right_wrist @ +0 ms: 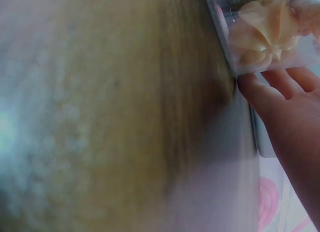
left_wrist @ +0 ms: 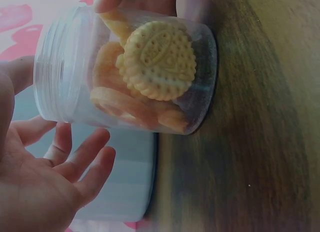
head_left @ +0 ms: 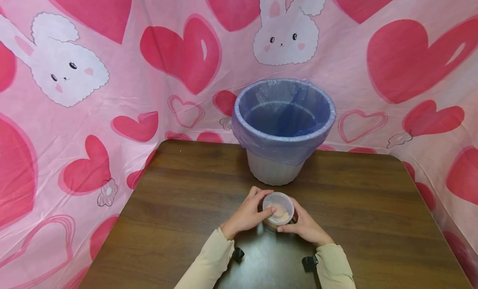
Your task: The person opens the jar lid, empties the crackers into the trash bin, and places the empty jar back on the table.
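Left grip (head_left: pixel 246 212) holds the top of a clear jar (head_left: pixel 282 200), thumb laid over it and fingers spread about the rim, while the right grip (head_left: pixel 308 227) curls round the jar's lower side. Whether the jar's base touches the desk (head_left: pixel 179 222), I cannot tell. Side edges of the desk lie well apart from the jar to left and right; the far edge runs beyond it. Just past the jar, with little room between, stands a pale bin (head_left: pixel 272 170), lined with a translucent blue bag (head_left: pixel 298 150) folded over its rim. Inside the jar, a round scalloped biscuit (left_wrist: pixel 160 59) shows among orange-brown curled pieces (left_wrist: pixel 135 117) and a ridged cream-coloured biscuit (right_wrist: pixel 270 27). Dark wood grain surrounds the jar, glossy on its near side; well beyond hangs pink cloth (head_left: pixel 239 52) printed with hearts and rabbits.
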Action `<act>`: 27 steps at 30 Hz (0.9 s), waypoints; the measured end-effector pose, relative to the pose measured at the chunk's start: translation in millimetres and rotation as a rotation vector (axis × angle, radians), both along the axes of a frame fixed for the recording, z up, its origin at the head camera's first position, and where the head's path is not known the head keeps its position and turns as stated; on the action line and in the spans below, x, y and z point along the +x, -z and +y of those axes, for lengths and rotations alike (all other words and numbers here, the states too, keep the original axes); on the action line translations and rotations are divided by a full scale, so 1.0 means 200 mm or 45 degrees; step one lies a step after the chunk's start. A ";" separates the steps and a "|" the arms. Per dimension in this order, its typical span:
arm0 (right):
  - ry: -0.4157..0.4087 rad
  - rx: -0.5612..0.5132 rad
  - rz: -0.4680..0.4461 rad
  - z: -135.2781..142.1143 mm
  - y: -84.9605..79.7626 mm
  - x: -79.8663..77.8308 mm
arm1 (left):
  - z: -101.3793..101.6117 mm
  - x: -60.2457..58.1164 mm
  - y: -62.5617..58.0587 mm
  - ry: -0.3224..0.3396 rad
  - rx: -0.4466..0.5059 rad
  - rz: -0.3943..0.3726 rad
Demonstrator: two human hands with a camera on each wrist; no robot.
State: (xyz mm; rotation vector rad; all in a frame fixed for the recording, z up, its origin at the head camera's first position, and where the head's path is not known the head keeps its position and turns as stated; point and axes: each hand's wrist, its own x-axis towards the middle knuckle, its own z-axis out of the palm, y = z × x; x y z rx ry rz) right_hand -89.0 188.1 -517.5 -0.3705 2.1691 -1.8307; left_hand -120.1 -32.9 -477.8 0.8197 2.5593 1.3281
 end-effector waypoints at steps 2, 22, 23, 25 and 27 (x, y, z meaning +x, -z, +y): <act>-0.002 -0.003 0.005 0.00 0.00 0.00 | 0.00 0.00 0.00 -0.003 0.002 -0.009; 0.000 -0.001 0.003 0.00 0.01 0.00 | -0.02 0.00 0.02 0.026 0.052 -0.018; 0.000 -0.002 0.004 0.00 0.01 0.00 | -0.02 0.00 0.02 0.025 0.048 -0.017; 0.000 -0.007 0.007 0.00 0.01 0.00 | -0.02 0.00 0.02 0.019 0.045 -0.024; 0.000 -0.011 0.010 0.00 0.01 -0.01 | -0.02 0.00 0.02 0.015 0.046 -0.036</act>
